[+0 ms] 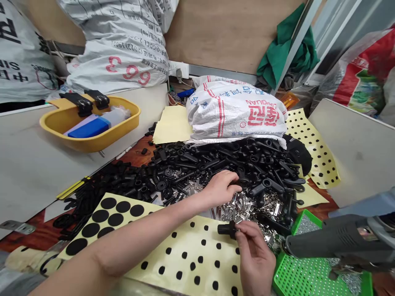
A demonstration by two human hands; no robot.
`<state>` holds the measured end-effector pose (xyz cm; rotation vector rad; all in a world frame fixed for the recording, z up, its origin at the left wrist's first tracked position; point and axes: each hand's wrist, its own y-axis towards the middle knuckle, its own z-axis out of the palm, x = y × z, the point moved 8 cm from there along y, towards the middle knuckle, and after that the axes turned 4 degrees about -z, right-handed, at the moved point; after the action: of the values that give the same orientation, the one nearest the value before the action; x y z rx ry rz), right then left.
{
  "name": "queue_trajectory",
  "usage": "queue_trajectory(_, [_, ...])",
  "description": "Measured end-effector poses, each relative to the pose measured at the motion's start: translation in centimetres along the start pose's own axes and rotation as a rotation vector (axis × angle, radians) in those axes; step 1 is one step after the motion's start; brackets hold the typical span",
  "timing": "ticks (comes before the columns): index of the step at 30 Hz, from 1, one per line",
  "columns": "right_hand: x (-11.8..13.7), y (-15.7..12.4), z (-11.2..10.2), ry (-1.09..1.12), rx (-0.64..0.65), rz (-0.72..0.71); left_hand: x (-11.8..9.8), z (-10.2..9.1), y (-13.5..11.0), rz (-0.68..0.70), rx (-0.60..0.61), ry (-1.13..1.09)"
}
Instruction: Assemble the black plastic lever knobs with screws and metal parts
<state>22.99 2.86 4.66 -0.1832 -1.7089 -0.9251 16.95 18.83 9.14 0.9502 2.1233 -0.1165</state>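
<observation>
My left hand (220, 188) reaches across into a big heap of black plastic parts (216, 162), its fingers curled and pinched at the edge of the pile; what they grip is hidden. Under the heap lie several small shiny metal clips (243, 205). My right hand (254, 255) holds one black plastic part (226, 228) between thumb and fingers, above a pale yellow sheet dotted with small black stickers (191, 255). A second yellow sheet with large black round pads (105, 216) lies to the left.
A yellow tub (92, 139) with a blue box sits on the left board. A white woven sack (237, 109) lies behind the heap. A grey power tool (339, 238) rests over a green perforated basket (302, 275) at right. A punched yellow sheet (317, 152) lies far right.
</observation>
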Motion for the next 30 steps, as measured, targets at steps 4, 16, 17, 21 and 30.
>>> queue_trajectory(4, [-0.5, -0.4, -0.7, 0.031, -0.047, 0.035, 1.1, -0.5, -4.3, -0.206, 0.042, -0.358])
queue_trajectory(16, [7.9, -1.7, 0.6, -0.214, -0.060, -0.206, 2.3, 0.1, -16.8, -0.659, -0.037, -1.028])
queue_trajectory(17, [8.1, -2.0, 1.0, -0.242, -0.039, -0.219, 2.1, 0.2, -17.1, -0.666, -0.028, -1.020])
queue_trajectory(21, [7.6, -2.8, 1.6, -0.304, -0.012, -0.251, 1.8, 0.8, -17.5, -0.676, -0.016, -1.006])
queue_trajectory(30, [6.7, -3.8, 2.2, -0.470, 0.040, -0.314, 1.4, 1.5, -17.3, -0.546, -0.056, -0.839])
